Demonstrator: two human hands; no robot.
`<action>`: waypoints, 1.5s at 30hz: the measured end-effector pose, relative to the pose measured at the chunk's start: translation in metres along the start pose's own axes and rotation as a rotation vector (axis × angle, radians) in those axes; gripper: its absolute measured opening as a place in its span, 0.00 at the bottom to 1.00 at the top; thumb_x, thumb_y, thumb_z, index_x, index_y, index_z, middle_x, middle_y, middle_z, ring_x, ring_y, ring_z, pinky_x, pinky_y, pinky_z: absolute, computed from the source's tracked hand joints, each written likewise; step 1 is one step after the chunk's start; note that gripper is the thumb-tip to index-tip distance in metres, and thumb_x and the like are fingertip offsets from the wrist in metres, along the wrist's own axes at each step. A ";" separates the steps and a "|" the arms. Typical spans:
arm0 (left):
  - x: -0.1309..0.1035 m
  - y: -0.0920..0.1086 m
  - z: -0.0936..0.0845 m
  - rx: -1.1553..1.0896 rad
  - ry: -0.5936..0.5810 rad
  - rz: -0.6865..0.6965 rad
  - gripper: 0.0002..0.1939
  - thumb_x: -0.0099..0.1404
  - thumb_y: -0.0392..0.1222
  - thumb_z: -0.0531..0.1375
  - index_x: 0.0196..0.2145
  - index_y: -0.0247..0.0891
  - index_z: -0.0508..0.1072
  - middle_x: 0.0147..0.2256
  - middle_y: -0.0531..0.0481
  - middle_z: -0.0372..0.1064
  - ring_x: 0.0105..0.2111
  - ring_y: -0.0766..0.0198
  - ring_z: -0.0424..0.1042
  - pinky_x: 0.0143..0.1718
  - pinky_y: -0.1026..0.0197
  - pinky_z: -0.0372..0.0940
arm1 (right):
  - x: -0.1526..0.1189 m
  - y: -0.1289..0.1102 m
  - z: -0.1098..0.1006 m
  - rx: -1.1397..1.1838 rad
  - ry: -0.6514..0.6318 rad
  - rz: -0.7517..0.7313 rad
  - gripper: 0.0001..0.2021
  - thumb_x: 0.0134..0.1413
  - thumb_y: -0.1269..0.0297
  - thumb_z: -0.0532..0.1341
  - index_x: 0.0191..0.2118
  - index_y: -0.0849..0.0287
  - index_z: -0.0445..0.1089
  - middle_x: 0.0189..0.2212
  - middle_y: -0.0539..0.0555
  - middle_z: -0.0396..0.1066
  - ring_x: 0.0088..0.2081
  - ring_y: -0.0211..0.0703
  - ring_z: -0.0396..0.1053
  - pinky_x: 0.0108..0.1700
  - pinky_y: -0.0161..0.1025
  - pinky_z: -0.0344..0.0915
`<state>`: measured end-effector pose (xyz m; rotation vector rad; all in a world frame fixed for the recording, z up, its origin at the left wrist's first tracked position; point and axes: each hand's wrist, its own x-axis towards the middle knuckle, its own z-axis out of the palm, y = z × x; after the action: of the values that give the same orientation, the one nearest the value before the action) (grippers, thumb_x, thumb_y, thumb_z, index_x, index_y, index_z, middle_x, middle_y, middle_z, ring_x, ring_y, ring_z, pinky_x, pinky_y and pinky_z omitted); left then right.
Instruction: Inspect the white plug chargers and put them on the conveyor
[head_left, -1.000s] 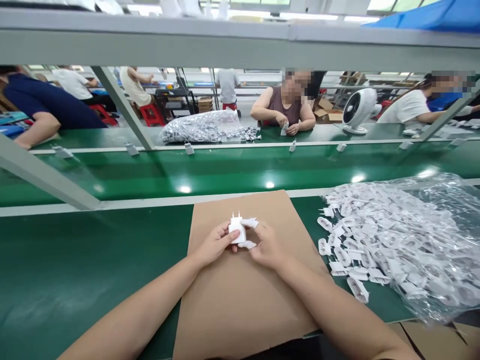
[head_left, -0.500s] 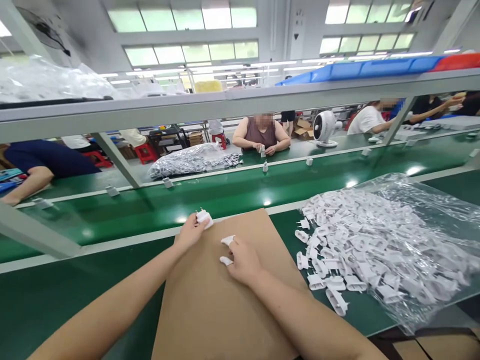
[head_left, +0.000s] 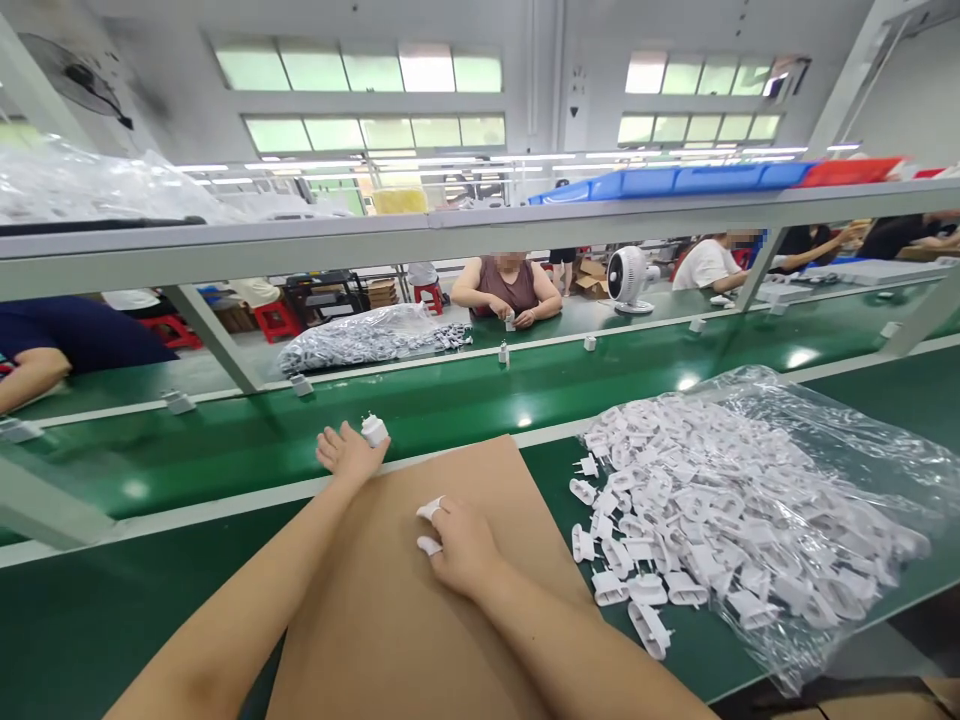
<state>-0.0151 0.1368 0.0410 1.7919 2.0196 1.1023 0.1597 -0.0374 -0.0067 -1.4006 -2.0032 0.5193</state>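
My left hand (head_left: pixel 351 455) reaches over the near edge of the green belt, its fingers spread. Right beside it, touching or almost touching the thumb side, is a white plug adapter (head_left: pixel 373 430) with its pins pointing up. Whether the adapter's base rests on the belt is hidden by the hand. My right hand (head_left: pixel 461 545) hovers above a brown cardboard sheet (head_left: pixel 390 600). White covers sit on its thumb and index fingertip, which are apart with nothing between them.
Many loose white adapter parts (head_left: pixel 675 510) spill from a clear plastic bag (head_left: pixel 862 450) on the right. Small chargers (head_left: pixel 301 385) line the far edge of the green belt (head_left: pixel 450 400). A co-worker (head_left: pixel 510 290) sits opposite, near a white fan (head_left: pixel 628 280). A shelf (head_left: pixel 420 235) crosses overhead.
My left hand has moved forward and left, and its fingers have opened from around the white plug adapter. My right hand keeps much the same pose. The view has tilted slightly upward.
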 end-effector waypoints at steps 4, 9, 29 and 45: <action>-0.078 0.005 -0.020 -0.098 -0.093 0.141 0.29 0.67 0.50 0.62 0.62 0.39 0.64 0.69 0.38 0.55 0.72 0.47 0.48 0.72 0.43 0.46 | 0.000 -0.001 0.001 0.033 0.025 0.028 0.27 0.63 0.68 0.60 0.66 0.60 0.62 0.54 0.62 0.72 0.49 0.54 0.74 0.52 0.52 0.74; -0.167 0.012 -0.024 -0.622 -0.528 0.063 0.30 0.68 0.63 0.57 0.60 0.44 0.66 0.57 0.41 0.70 0.58 0.50 0.69 0.60 0.48 0.65 | -0.004 0.001 0.005 0.169 0.102 0.034 0.42 0.53 0.69 0.64 0.72 0.60 0.50 0.63 0.67 0.61 0.58 0.59 0.68 0.58 0.57 0.71; -0.173 -0.004 -0.004 -0.583 -0.597 0.271 0.09 0.65 0.44 0.57 0.29 0.39 0.71 0.30 0.50 0.70 0.31 0.62 0.67 0.34 0.60 0.61 | -0.005 0.034 0.026 0.367 0.216 0.129 0.43 0.50 0.67 0.65 0.71 0.54 0.49 0.57 0.62 0.58 0.56 0.54 0.67 0.61 0.59 0.67; -0.179 0.003 -0.016 -0.499 -0.124 0.891 0.11 0.72 0.30 0.57 0.45 0.42 0.76 0.48 0.44 0.72 0.51 0.56 0.69 0.54 0.49 0.67 | -0.004 0.030 0.016 0.531 0.266 0.199 0.35 0.52 0.68 0.63 0.66 0.53 0.58 0.55 0.59 0.61 0.52 0.49 0.71 0.59 0.54 0.72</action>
<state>0.0184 -0.0350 -0.0005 2.3910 0.7070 1.4660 0.1708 -0.0298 -0.0384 -1.2552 -1.3876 0.8331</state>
